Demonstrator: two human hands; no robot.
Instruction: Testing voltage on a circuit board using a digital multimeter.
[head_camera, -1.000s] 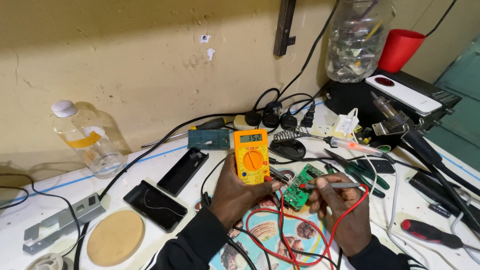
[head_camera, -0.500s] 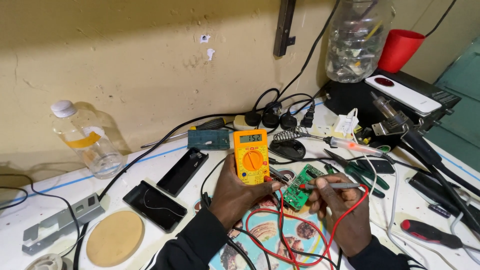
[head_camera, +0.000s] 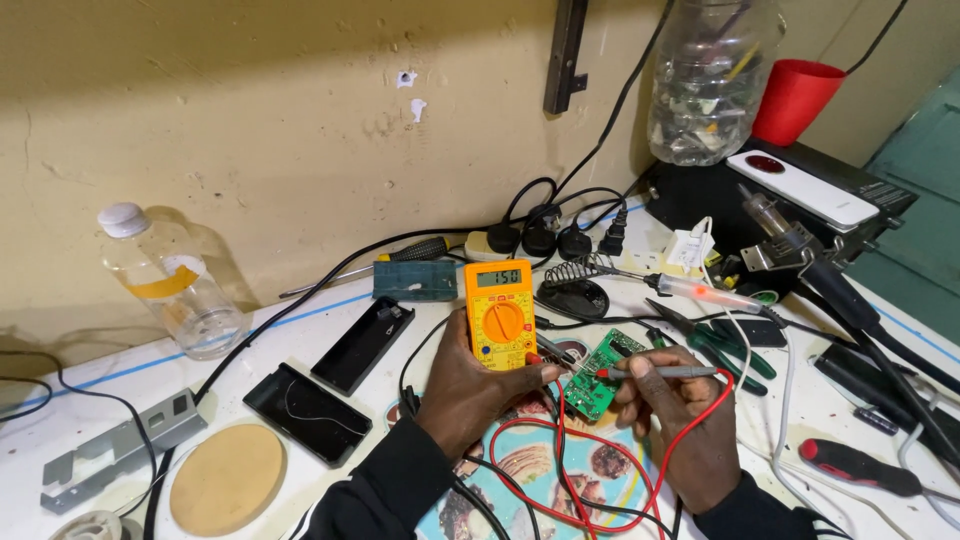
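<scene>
My left hand (head_camera: 470, 385) grips an orange multimeter (head_camera: 499, 312) from below and also pinches a thin probe whose tip rests on a small green circuit board (head_camera: 598, 372). My right hand (head_camera: 678, 415) holds the red-tipped grey probe (head_camera: 660, 372) like a pen, its tip touching the same board from the right. Red and black leads (head_camera: 590, 470) loop down from the meter over a printed mat between my forearms.
Two black plastic covers (head_camera: 312, 410) and a round wooden disc (head_camera: 228, 478) lie at the left by a clear bottle (head_camera: 172, 280). Green-handled pliers (head_camera: 715, 340), a red-handled screwdriver (head_camera: 855, 465), a soldering iron stand, a power strip with plugs and a red cup (head_camera: 795, 100) crowd the right and back.
</scene>
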